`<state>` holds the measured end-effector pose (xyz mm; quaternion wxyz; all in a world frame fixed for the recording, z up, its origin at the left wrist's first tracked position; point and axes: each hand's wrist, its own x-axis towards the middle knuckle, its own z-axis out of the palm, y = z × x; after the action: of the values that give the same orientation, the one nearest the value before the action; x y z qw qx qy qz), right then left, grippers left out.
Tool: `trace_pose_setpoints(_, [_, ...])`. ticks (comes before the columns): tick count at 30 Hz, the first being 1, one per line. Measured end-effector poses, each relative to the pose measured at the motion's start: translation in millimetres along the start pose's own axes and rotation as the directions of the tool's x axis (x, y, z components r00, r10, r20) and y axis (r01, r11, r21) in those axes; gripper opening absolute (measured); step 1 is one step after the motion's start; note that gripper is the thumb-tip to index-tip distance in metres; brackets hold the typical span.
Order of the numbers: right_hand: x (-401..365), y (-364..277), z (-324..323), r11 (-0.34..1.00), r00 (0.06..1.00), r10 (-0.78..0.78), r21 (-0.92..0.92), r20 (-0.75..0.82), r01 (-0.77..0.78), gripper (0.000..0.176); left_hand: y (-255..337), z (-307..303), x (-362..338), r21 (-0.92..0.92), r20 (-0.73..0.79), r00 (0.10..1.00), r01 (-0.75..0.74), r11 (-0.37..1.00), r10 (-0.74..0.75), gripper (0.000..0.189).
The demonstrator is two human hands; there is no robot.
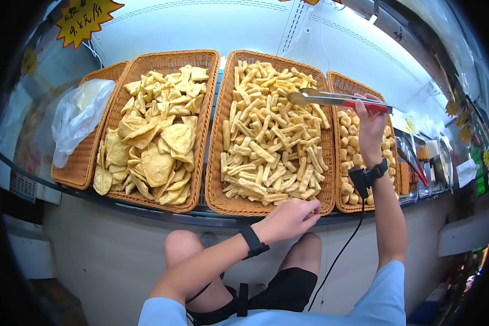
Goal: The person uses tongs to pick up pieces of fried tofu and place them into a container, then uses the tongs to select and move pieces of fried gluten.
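My right hand [370, 130] is closed round the red-handled metal tongs [337, 100], whose tips reach left over the far part of a heap of pale yellow fried sticks [266, 136]. These sticks fill the middle wicker basket [214, 185]. At that basket's front right corner, my left hand [289, 218] has its fingers curled against the rim, thumb and fingertips together. Under my right forearm stands another wicker basket [355, 81] with small, rounded fried cubes [346, 142], partly hidden by the arm.
On the left, a wicker basket [196, 179] bears flat, folded fried sheets [157, 163]. Beyond it a plastic bag [81, 111] lies in a further basket [87, 173]. A price sign [84, 20] hangs upper left. Metal trays [437, 163] stand far right. A black cable [342, 247] hangs from my right wrist.
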<state>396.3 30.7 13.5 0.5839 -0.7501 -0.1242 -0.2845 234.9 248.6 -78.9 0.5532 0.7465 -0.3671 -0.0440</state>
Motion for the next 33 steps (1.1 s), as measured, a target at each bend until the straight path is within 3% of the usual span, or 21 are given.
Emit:
trace_pose_setpoints(2, [-2.0, -6.0, -0.5, 1.000, 1.000, -0.024, 0.006, -0.012, 0.024, 0.044, -5.5, -2.4, -2.8, 0.157, -0.038, 0.998, -0.048, 0.986, 0.055, 0.011])
trace_pose_setpoints(11, [-7.3, -29.7, -11.7, 0.999, 0.997, -0.022, -0.036, -0.080, 0.019, 0.042, -8.7, -3.3, -6.2, 0.411, -0.080, 0.961, -0.210, 0.887, 0.265, 0.011])
trace_pose_setpoints(22, [-11.6, -46.4, -22.0, 0.999, 0.996, -0.051, -0.021, -0.078, 0.050, 0.041, -20.5, 19.8, -14.9, 0.537, -0.027, 0.912, -0.332, 0.775, 0.409, 0.011])
trace_pose_setpoints(25, [-20.0, -69.4, -32.4, 0.999, 0.999, -0.040, 0.024, -0.034, 0.041, 0.040, -21.3, 28.6, -20.0, 0.565, -0.019, 0.900, -0.349, 0.748, 0.435, 0.010])
trace_pose_setpoints(29, [-54.4, -100.2, -38.8, 0.996, 0.996, 0.086, 0.032, 0.026, -0.087, 0.041, -24.0, 29.3, -24.6, 0.612, 0.010, 0.888, -0.369, 0.699, 0.459, 0.009])
trace_pose_setpoints(33, [-89.0, -100.8, -48.0, 0.984, 0.972, 0.157, -0.108, 0.175, -0.140, 0.041, -26.9, 27.2, -27.0, 0.582, 0.009, 0.879, -0.391, 0.712, 0.476, 0.011])
